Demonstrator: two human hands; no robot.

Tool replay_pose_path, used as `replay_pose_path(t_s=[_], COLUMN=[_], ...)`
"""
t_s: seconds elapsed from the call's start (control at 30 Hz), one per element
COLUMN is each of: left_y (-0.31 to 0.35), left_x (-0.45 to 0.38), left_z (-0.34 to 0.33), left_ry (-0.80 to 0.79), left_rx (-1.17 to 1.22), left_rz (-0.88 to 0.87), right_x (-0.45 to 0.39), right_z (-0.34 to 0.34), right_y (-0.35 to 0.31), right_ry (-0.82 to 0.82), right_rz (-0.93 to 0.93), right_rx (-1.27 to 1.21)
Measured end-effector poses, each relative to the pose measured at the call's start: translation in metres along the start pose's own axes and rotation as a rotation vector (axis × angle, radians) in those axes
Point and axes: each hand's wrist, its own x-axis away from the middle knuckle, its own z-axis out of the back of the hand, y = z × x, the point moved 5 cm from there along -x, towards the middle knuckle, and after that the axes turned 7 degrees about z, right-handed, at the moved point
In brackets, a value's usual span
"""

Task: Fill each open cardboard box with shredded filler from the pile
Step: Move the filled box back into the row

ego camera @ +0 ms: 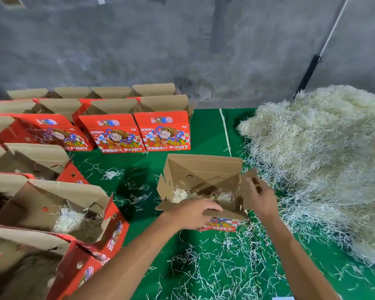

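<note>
**Open box mid-mat, both hands on its flaps**

Open cardboard box (200,187) sits centre of green mat (208,131), brown inside, red print on near face. Contents: thin layer of pale shredded filler (182,194) along bottom, mostly at left; far wall inside still bare. All flaps up/out.

Filler pile (325,161) big, directly R of box, its edge nearly touching the R flap. Loose strands scattered on mat in front of and L of box.

Other boxes: row of red printed boxes (139,133) behind-left, flaps open, contents not visible. Near-left box (59,208) holds a small clump of filler. Clear mat strip betw. centre box and L boxes; open mat behind box up to grey wall (182,50).

Hands: left hand (195,213) palm-down, fingers curled over near flap edge, gripping it. Right hand (260,195) at R side flap, fingers spread against the card; a firm grip cannot be told. Both forearms reach in from bottom.
</note>
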Motion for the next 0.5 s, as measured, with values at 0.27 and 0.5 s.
replay_pose_path(t_s=[0.27,0.5], left_y=[-0.023,-0.071], left_x=[0.000,0.013], left_z=[0.044,0.079], left_ry=[0.154,0.232], left_rx=[-0.226,-0.243], left_rz=[0.142,0.292], right_x=[0.002,-0.005], right_z=[-0.058,-0.126], right_y=[-0.034,-0.060], right_ry=[-0.219,-0.291], right_rz=[-0.133,-0.107], right_rx=[-0.231,0.008])
